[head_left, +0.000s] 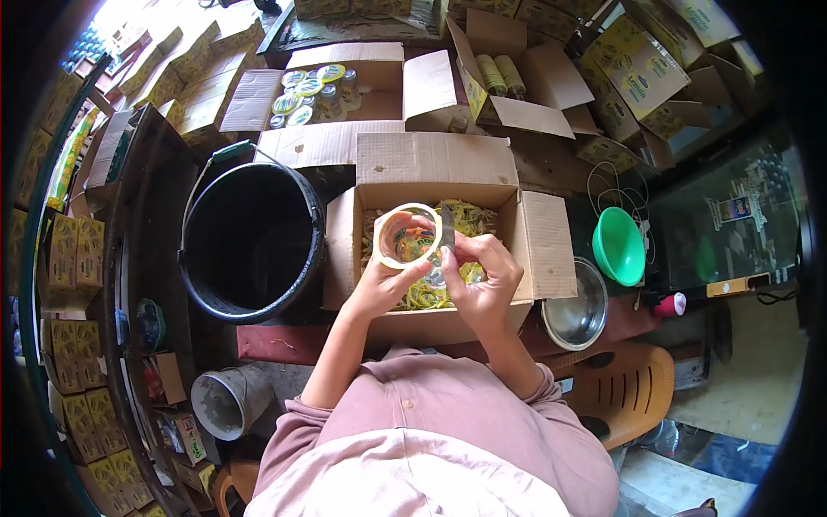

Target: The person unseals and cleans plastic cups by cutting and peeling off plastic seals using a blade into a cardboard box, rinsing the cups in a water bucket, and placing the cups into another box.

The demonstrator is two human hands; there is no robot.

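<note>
My left hand [385, 284] is wrapped round a clear container [408, 234] with a pale yellow rim, tilted so that its opening faces me. Beside it, my right hand [484, 276] pinches a flat dark blade-like piece [447, 226] that stands upright against the container's right side. Both hands are above an open cardboard box [438, 162], which holds tangled yellow and clear strips [424, 297]. Part of the container's lower side is hidden by my fingers.
A large black bucket [198, 233] stands left of the box. To the right are a metal bowl [575, 332] and a green bowl [618, 246]. Behind are a carton of lidded containers [307, 87] and one with bottles [500, 76]. An orange chair [633, 388] is at lower right.
</note>
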